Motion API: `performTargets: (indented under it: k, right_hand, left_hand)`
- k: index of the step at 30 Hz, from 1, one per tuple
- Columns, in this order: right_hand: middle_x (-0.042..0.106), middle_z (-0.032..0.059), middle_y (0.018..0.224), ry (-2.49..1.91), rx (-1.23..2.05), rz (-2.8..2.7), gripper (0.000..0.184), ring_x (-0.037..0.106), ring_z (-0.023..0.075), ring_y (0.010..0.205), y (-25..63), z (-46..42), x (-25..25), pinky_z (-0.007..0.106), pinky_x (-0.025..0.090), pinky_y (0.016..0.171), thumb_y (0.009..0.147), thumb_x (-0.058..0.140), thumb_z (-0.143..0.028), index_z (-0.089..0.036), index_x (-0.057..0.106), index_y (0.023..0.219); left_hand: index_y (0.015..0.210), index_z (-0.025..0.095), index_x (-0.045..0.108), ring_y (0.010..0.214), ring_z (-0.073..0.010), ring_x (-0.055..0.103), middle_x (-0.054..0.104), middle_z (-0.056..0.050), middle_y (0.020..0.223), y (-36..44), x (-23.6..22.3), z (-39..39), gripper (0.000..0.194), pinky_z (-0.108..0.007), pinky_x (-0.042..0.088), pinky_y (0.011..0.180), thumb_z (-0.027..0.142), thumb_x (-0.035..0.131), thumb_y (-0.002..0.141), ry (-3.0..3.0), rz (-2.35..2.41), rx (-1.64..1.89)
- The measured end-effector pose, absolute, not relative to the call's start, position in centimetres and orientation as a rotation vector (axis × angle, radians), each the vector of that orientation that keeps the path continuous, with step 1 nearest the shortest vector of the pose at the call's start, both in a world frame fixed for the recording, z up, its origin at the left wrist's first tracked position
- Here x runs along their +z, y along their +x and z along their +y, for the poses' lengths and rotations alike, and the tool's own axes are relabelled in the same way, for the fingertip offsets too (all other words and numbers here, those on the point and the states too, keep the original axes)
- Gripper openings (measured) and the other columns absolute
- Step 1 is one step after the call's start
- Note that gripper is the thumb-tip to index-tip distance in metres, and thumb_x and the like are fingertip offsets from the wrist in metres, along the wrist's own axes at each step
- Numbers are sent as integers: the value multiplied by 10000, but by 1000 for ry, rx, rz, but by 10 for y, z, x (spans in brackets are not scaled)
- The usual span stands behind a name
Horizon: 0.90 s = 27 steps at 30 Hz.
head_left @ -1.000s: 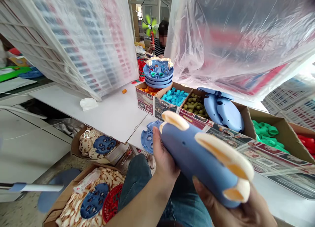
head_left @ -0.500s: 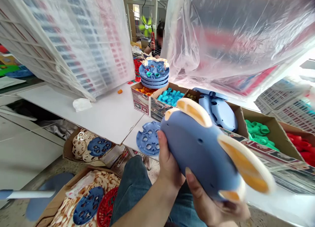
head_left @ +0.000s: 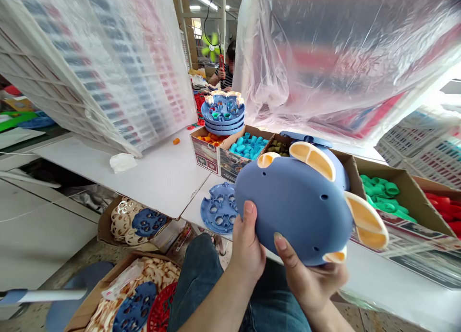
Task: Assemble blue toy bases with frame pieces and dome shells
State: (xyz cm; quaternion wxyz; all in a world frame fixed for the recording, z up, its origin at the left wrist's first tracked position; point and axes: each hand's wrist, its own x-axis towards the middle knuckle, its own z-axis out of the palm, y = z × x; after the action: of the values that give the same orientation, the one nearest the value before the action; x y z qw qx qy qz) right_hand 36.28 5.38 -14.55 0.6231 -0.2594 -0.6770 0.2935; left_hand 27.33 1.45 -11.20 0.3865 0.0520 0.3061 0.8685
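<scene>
Both my hands hold a round blue plastic shell [head_left: 295,212] with cream and orange petal pieces round its rim, its smooth underside turned toward me. My left hand [head_left: 248,245] grips its left edge with the thumb on the blue surface. My right hand [head_left: 309,279] cups it from below, thumb pressed on the lower face. A blue disc with round holes [head_left: 219,208] lies on the white table [head_left: 162,168] just left of the shell.
Cardboard boxes hold orange [head_left: 211,140], cyan [head_left: 248,145], olive [head_left: 277,148], green [head_left: 383,190] and red [head_left: 446,209] plastic rings. Blue trays [head_left: 222,112] are stacked behind. Boxes of cream and blue parts [head_left: 139,221] sit on the floor. Plastic-wrapped crates flank both sides. Another person sits far back.
The blue shell has been turned in my hands, so its broad underside now faces me and the petals point up and right. My right hand has shifted beneath it.
</scene>
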Motion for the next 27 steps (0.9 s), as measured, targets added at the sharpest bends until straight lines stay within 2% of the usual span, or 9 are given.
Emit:
performTargets:
  k: [2,6,10,12,15,18,22,25,27]
  right_hand:
    - [727,69,861,-493,692,-1655,369,698,241,671,363,57,-143,380,627,618,789,858,-354,-165,677,1049]
    - [713,78,878,-505,669,-1627,352,689,246,660,367,52,-148,382,618,577,809,838,-362,-192,660,1061]
    - [542,-36,633,-339,937,-1544,200,473,122,445,364,46,-152,239,445,386,955,674,-395,-211,635,1024]
    - [494,-47,575,-262,1061,-1511,248,425,113,416,363,46,-153,227,396,367,1005,585,-450,-212,646,1041]
    - [669,34,744,-186,1111,-1517,425,628,187,554,363,49,-155,283,525,463,1037,479,-527,-216,637,1282]
    - [743,82,1006,-172,995,-1520,405,736,231,801,358,50,-158,335,626,651,1045,501,-437,-258,595,1396]
    - [702,24,828,-210,1027,-1601,266,696,180,670,344,50,-170,326,606,627,1005,567,-235,-239,611,1267]
    - [665,2,763,-231,1057,-1687,199,672,159,610,342,53,-183,310,585,597,990,546,-163,-213,617,1169]
    - [681,15,778,-254,1058,-1713,173,680,156,636,346,57,-192,294,583,609,972,568,-133,-199,647,1111]
  left_hand:
    - [1218,227,706,1165,-330,699,769,-103,1166,256,-116,7,684,-402,576,970,653,838,700,250,976,2288]
    - [1100,177,756,976,-312,748,789,-124,1064,224,-121,-17,679,-352,605,811,681,848,655,586,1248,2105]
    - [1150,163,765,988,-315,750,790,-138,1075,213,-111,-33,569,-367,608,837,603,794,790,523,1285,1957]
    - [1158,159,772,1045,-330,742,794,-140,1062,215,-107,-38,512,-388,605,891,554,775,832,430,1209,1894]
    - [1109,165,795,1057,-339,743,807,-122,986,219,-106,-44,451,-396,604,927,483,829,791,301,1086,1827]
    - [1044,175,812,972,-318,767,814,-101,938,222,-111,-51,414,-379,620,896,463,856,749,149,944,1799]
    - [908,212,804,685,-221,751,804,-41,833,219,-118,-58,290,-289,629,631,427,872,727,14,833,1875]
    - [872,214,744,471,-150,619,727,-7,662,201,-117,-65,197,-229,480,381,395,792,813,-18,934,2057]
    - [880,207,687,384,-113,495,653,11,603,174,-114,-70,205,-214,362,310,411,676,905,-23,1085,2219]
